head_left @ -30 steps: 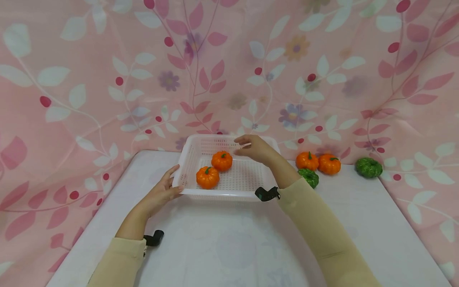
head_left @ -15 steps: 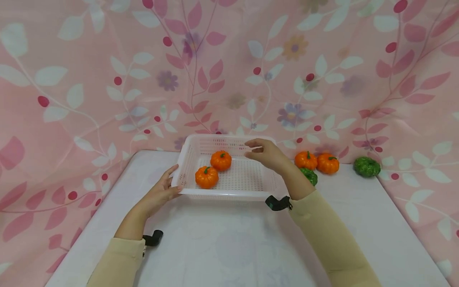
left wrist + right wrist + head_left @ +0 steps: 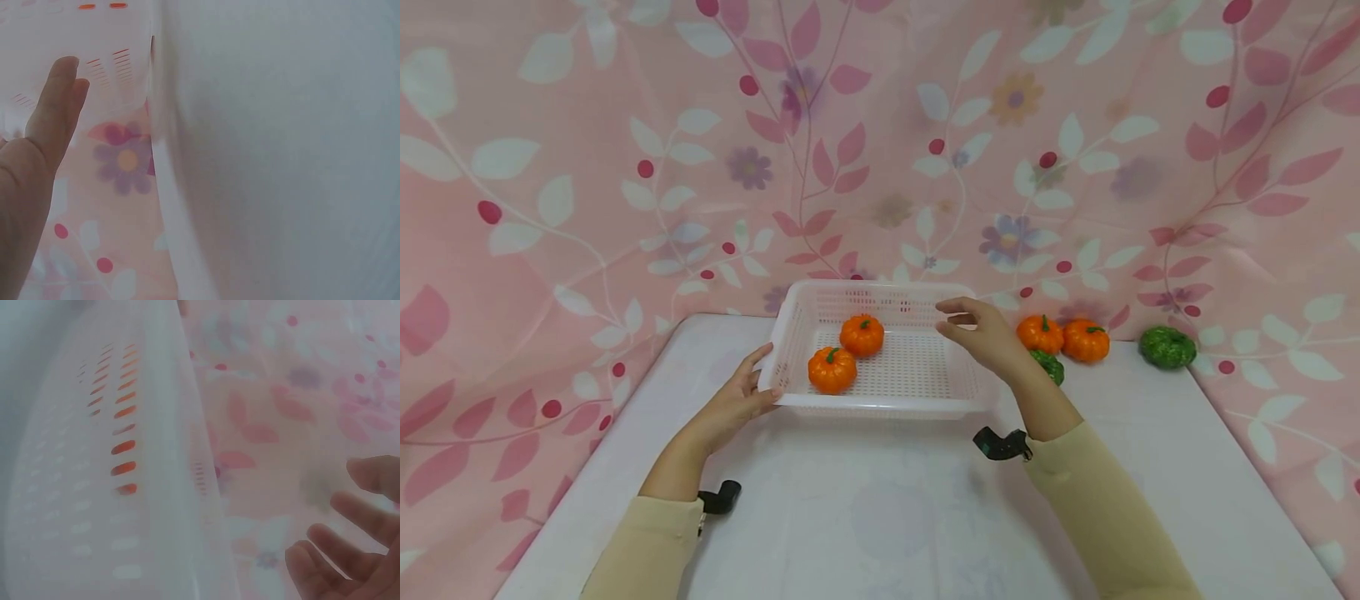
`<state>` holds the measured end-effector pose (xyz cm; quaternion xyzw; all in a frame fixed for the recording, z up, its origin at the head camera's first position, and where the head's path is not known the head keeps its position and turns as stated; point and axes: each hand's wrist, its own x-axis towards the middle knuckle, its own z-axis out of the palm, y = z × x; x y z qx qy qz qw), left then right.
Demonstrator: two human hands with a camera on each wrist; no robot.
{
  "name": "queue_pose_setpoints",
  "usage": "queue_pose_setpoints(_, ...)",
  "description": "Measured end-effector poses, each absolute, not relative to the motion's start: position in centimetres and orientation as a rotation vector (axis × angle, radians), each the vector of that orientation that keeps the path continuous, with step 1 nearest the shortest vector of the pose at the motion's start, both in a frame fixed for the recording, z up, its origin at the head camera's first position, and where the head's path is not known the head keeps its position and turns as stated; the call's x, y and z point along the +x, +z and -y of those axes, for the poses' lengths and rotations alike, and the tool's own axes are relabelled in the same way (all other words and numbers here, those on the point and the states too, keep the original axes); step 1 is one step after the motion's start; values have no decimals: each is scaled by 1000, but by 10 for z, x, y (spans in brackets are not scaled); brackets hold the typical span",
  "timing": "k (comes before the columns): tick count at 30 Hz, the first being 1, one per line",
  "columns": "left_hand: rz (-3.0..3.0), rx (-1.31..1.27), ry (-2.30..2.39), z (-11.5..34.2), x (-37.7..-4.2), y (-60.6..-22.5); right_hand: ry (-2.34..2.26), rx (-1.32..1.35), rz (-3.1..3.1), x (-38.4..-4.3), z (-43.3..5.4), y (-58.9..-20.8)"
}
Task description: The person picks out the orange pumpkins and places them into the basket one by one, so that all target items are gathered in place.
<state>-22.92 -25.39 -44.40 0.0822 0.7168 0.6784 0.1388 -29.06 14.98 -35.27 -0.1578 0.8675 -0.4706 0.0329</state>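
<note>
A white plastic basket with slotted walls stands at the back of the table. Inside it, towards the left, sit two small orange pumpkins with green stems. My left hand holds the basket's left side, thumb at the front corner and fingers along the outer wall; in the left wrist view its fingers lie straight against that wall. Over the basket's right end hovers my right hand, fingers loosely bent and holding nothing. The right wrist view has that hand above the rim, with orange showing through the slots.
Right of the basket two more orange pumpkins stand side by side. A green pumpkin in front of them is partly hidden by the right wrist. Another green pumpkin lies near the table's right edge. A floral curtain hangs behind.
My right hand has moved rightward and slightly down, from over the basket's middle to its right end, holding nothing throughout. The left hand, basket and pumpkins have stayed in place.
</note>
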Motion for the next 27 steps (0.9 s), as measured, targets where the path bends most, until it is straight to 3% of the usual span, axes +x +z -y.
queue_pose_setpoints(27,-2053,267,1979,257,-229,-443,-1595,-300,-2786,-279,-209,-385)
